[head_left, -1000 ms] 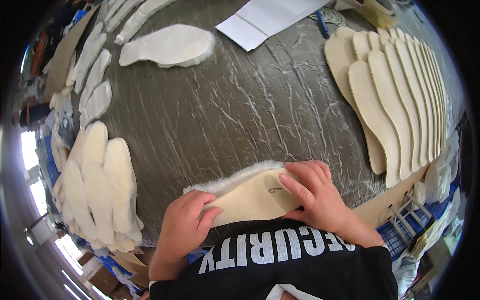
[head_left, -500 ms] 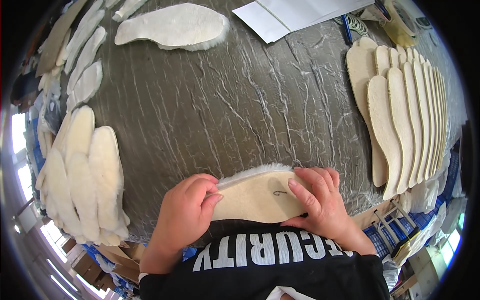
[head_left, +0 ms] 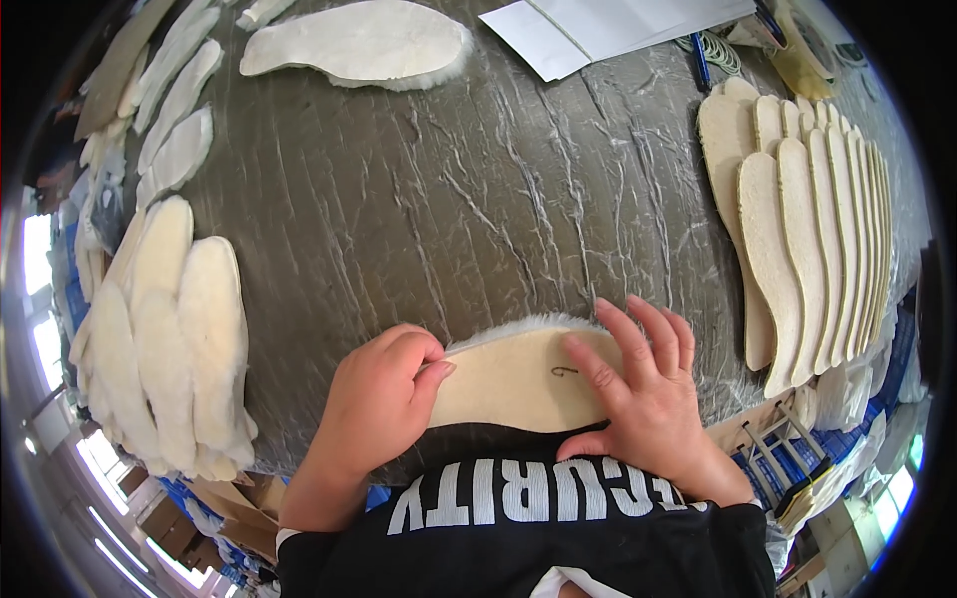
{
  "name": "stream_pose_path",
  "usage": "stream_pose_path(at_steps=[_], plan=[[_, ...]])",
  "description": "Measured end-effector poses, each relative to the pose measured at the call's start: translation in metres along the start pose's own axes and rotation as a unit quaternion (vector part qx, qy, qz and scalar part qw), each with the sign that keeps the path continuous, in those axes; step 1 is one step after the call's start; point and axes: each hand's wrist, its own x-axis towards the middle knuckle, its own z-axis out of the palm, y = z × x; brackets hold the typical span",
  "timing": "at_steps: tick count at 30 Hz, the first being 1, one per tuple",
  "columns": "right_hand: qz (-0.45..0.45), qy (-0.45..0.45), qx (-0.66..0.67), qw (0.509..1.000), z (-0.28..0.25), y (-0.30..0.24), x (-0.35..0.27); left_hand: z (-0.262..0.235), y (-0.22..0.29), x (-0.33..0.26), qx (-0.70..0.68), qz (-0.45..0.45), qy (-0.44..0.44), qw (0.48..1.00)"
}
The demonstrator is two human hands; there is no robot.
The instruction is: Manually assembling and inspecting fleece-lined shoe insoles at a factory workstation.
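A cream insole (head_left: 513, 377) with a fleece fringe lies at the near edge of the wrinkled grey table (head_left: 449, 199), smooth side up, a small pen mark on it. My left hand (head_left: 379, 399) pinches its left end between thumb and fingers. My right hand (head_left: 648, 394) rests flat on its right end, fingers spread and pressing down.
A row of overlapping tan insoles (head_left: 817, 219) lies at the right. Fleecy white insoles (head_left: 169, 329) are stacked at the left, more along the far left edge (head_left: 179, 110). One fleece insole (head_left: 359, 45) and white paper sheets (head_left: 598, 25) lie at the back.
The view has shifted closer over the table. My hands stay on the same insole, the left now pinching its end, the right flatter on top.
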Motion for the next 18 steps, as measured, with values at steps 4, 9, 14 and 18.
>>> stream_pose_path(at_steps=[4, 9, 14, 18], plan=[[-0.118, -0.039, 0.085, 0.989, 0.001, -0.015, 0.026, 0.004, 0.004, 0.002, 0.005, 0.008, -0.004, 1.0], [-0.129, -0.037, 0.084, 0.987, 0.021, -0.023, 0.036, -0.004, 0.0, -0.006, -0.127, -0.002, 0.022, 0.992], [-0.111, -0.021, 0.094, 0.989, 0.022, -0.025, 0.032, -0.029, -0.022, -0.027, -0.101, -0.01, 0.01, 0.995], [-0.102, -0.036, 0.077, 0.991, 0.021, -0.029, 0.029, -0.033, -0.032, -0.039, -0.155, -0.085, -0.022, 0.984]])
